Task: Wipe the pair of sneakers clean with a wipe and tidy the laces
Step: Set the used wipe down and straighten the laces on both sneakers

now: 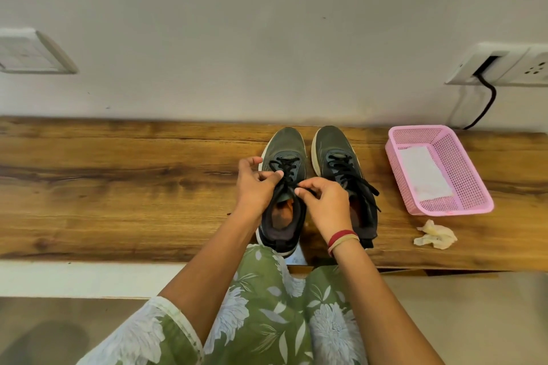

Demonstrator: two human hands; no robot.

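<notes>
Two dark grey-green sneakers stand side by side on the wooden shelf [118,187], toes to the wall. Over the left sneaker [286,144], my left hand [256,184] pinches one black lace at the eyelets. My right hand [326,203] pinches the other end of that lace near the tongue. The right sneaker [333,142] stands untouched, and its black laces [360,184] trail loose over its side. A crumpled used wipe [436,235] lies on the shelf to the right.
A pink plastic basket [471,184] holding a flat white wipe [424,175] sits at the right of the shelf. A black cable [486,104] hangs from a wall socket [504,65] above it. A white switch plate [29,52] is on the wall at left.
</notes>
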